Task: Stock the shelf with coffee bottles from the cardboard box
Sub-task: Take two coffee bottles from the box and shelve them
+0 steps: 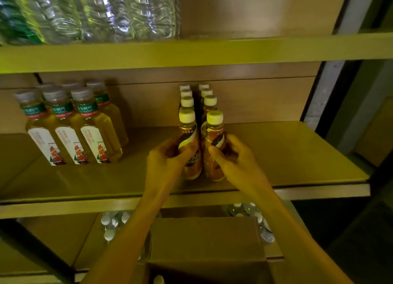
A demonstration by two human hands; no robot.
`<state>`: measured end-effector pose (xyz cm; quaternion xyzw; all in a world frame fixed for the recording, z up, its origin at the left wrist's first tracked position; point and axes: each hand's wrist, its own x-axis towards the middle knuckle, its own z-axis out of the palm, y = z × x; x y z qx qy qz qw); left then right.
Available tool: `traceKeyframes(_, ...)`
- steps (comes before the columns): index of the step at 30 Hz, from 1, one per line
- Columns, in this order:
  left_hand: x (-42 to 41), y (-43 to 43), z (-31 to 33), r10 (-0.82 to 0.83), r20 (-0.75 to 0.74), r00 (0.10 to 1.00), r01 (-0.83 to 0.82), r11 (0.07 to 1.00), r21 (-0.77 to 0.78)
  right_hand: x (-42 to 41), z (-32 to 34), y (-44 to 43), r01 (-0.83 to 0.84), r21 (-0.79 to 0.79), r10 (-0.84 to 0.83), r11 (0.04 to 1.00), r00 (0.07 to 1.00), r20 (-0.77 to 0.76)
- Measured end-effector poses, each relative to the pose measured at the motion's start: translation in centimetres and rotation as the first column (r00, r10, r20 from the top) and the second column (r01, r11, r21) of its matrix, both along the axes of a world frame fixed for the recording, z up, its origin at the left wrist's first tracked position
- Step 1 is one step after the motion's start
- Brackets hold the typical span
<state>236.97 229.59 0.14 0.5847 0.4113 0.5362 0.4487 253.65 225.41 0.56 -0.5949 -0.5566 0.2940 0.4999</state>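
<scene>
- Left hand (168, 158) is wrapping around the left front coffee bottle (190, 147), thumb across the label, fingers behind it.
- Right hand (230, 154) is gripping the right front coffee bottle (214, 149), thumb lying on the label, fingers curling round its right side.
- Both held bottles are standing upright on the middle shelf (297, 156), just beside each other with a thin dark gap between, bases sitting near the shelf's near edge.
- Two rows of white-capped coffee bottles (196, 96) are running far from the held pair toward the back panel, one row behind each hand.
- Right of the rows the shelf surface is lying bare out to its right edge and the upright post.
- Left of the rows a wide bare strip is separating them from a group of tea bottles (70, 126), which are standing well apart at the far left.
- Upper shelf board (212, 51) is hanging over the caps with room above them; clear water bottles (95, 11) are sitting on it at the left.
- Cardboard box (204, 241) is sitting below, near the camera, between the forearms, its flap open; one white cap (159, 279) is showing inside at the bottom edge.
- More water bottles (111, 226) are showing on the lower shelf, behind the box on both sides.
</scene>
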Motion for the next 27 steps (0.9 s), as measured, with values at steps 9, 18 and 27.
traceKeyframes(9, 0.0, 0.1, -2.2, -0.061, -0.042, 0.997, 0.062, 0.997, 0.042, 1.1, -2.7, 0.7, 0.009, -0.038, -0.011, 0.999, 0.998, -0.059)
traceKeyframes(18, -1.1, -0.4, -2.9, -0.006, -0.313, 0.95, 0.021, 0.999, 0.044, 0.8, -4.6, 1.0, 0.098, -0.177, -0.093, 0.979, 0.995, 0.036)
traceKeyframes(27, 0.7, 0.6, -3.5, 0.122, -0.337, 0.934, -0.091, 0.99, 0.107, -0.5, -4.2, 2.2, 0.251, -0.062, -0.235, 0.966, 0.951, 0.2)
